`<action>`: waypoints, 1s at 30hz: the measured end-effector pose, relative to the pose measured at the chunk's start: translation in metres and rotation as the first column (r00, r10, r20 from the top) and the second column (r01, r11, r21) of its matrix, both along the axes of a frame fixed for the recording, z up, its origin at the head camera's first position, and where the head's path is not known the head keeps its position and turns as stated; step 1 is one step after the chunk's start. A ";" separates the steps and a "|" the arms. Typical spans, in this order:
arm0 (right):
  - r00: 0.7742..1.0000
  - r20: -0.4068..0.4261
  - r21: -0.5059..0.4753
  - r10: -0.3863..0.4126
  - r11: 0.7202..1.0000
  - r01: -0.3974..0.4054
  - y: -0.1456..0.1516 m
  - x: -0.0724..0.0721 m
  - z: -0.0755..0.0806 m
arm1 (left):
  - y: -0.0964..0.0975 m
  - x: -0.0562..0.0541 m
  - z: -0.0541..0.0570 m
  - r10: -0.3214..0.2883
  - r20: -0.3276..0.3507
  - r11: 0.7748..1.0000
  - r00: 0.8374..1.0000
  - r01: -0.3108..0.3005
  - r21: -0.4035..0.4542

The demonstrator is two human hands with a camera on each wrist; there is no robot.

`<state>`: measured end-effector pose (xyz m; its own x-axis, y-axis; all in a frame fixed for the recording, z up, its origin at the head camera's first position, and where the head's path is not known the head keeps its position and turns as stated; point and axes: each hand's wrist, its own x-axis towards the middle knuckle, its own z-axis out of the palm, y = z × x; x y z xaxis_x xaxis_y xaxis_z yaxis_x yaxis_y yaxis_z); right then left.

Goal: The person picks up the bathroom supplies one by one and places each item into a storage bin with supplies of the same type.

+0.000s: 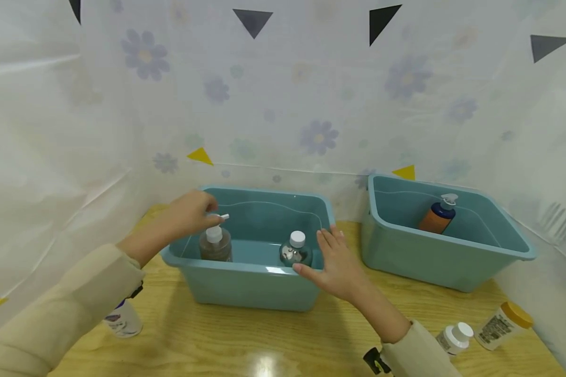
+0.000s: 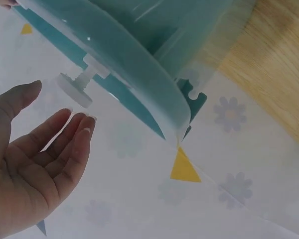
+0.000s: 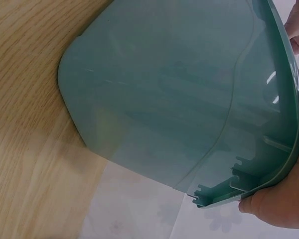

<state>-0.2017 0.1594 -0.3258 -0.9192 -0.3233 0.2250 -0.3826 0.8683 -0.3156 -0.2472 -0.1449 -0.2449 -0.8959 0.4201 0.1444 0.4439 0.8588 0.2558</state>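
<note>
My left hand (image 1: pixel 188 210) is over the left end of a teal plastic bin (image 1: pixel 254 287), at the pump head of a clear bottle (image 1: pixel 215 247) that stands inside. In the left wrist view the loosely bent fingertips (image 2: pixel 79 122) are close to the white pump head (image 2: pixel 77 88), with a gap between thumb and fingers. My right hand (image 1: pixel 338 269) rests on the bin's front right corner, thumb on the front rim, fairly straight fingers along the right rim. A clear bottle with a white cap (image 1: pixel 297 246) stands in the bin beside it.
To the right, a second teal bin (image 1: pixel 434 256) holds an orange pump bottle (image 1: pixel 436 219). A small white bottle (image 1: pixel 455 339) and an orange-capped jar (image 1: pixel 503 325) are at the front right. A white container (image 1: pixel 124 320) stands by my left sleeve. A patterned sheet (image 1: pixel 273 94) hangs behind.
</note>
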 end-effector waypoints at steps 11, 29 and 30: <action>1.000 0.012 0.008 -0.005 1.000 0.005 -0.002 0.002 -0.001 | -0.016 0.019 -0.004 0.097 -0.170 0.994 0.981 -0.088 0.059; 1.000 0.007 0.002 -0.003 1.000 0.003 -0.002 0.002 -0.002 | -0.035 0.030 -0.021 0.127 -0.253 0.982 0.959 -0.085 0.170; 1.000 0.008 0.003 -0.004 1.000 0.004 -0.002 0.002 -0.002 | -0.035 0.031 -0.021 0.128 -0.252 0.981 0.959 -0.086 0.171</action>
<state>-0.1993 0.1574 -0.3277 -0.9222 -0.3204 0.2165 -0.3767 0.8706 -0.3165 -0.2162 -0.1804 -0.2658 -0.8566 0.2770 0.4353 0.4208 0.8633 0.2786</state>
